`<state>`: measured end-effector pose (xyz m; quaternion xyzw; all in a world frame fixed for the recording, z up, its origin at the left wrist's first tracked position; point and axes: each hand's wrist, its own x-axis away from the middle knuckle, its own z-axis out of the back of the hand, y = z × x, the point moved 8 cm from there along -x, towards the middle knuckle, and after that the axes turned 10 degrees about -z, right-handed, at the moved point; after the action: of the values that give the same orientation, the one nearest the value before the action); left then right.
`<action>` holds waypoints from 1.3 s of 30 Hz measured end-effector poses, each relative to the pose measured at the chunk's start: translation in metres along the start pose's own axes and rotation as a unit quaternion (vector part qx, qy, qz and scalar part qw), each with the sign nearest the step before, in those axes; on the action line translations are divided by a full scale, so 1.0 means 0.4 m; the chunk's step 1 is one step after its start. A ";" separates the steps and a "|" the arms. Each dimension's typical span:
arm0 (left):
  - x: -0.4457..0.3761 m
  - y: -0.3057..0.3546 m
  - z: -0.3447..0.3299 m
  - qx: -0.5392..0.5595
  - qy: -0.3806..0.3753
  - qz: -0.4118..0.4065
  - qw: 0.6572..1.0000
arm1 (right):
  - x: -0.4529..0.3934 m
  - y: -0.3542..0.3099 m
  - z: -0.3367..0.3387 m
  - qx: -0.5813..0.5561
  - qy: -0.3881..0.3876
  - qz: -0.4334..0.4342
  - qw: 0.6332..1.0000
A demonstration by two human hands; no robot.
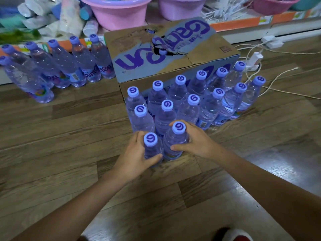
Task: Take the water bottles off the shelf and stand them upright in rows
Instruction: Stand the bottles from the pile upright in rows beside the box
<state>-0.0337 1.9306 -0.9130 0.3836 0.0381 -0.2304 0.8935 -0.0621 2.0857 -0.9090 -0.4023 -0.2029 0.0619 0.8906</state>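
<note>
Clear water bottles with purple caps stand upright on the wooden floor. My left hand (134,156) is wrapped around one bottle (150,140) at the near end of the group. My right hand (194,142) grips a second bottle (178,128) right beside it. Both bottles stand upright on the floor, touching each other. Behind them, several bottles (193,100) stand in two rows along the front of a cardboard box (156,54). Another row of several bottles (53,66) stands at the far left by the shelf base.
The torn box top has a hole with a bottle cap (163,51) showing inside. Pink basins (116,11) and white packets (43,18) sit on the low shelf behind. A power strip (255,58) and cables (278,91) lie on the floor at the right. A shoe tip (238,236) shows at the bottom.
</note>
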 end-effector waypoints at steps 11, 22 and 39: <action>0.005 -0.023 0.054 0.039 -0.137 0.015 0.990 | 0.022 -0.035 0.085 0.047 -0.050 -0.039 0.997; 0.060 -0.334 0.583 -0.222 -0.005 0.161 0.962 | -0.191 -0.471 0.074 0.234 0.061 0.104 0.965; -0.049 -0.788 0.874 -0.292 0.095 0.292 0.906 | -0.760 -0.580 -0.202 0.398 0.071 -0.031 0.914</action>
<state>-0.2283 1.5033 -0.8731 0.1198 0.0741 0.0998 0.9850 -0.3177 1.7917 -0.8795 -0.0118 -0.1101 0.0815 0.9905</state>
